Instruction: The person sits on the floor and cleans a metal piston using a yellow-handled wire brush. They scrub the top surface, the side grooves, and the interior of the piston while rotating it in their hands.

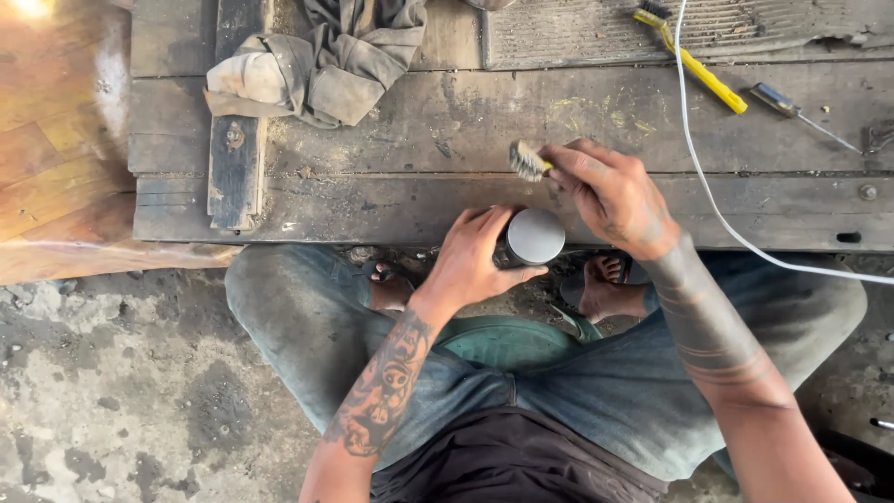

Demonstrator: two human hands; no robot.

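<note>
My left hand [475,256] grips a dark round metal cylinder [534,236] with a flat grey end face, held at the front edge of a worn wooden bench [447,130]. My right hand [610,196] holds a small wire brush [528,160] with a yellow handle, its bristles just above and behind the cylinder. Both forearms are tattooed. I sit with knees apart in blue jeans, feet in sandals under the bench.
A crumpled grey rag [321,61] lies at the back left of the bench. A second yellow-handled brush [694,61], a screwdriver [801,114] and a white cable [708,186] lie at the right. A dark wooden block [235,140] stands at the left. Rough concrete floor [112,373] surrounds me.
</note>
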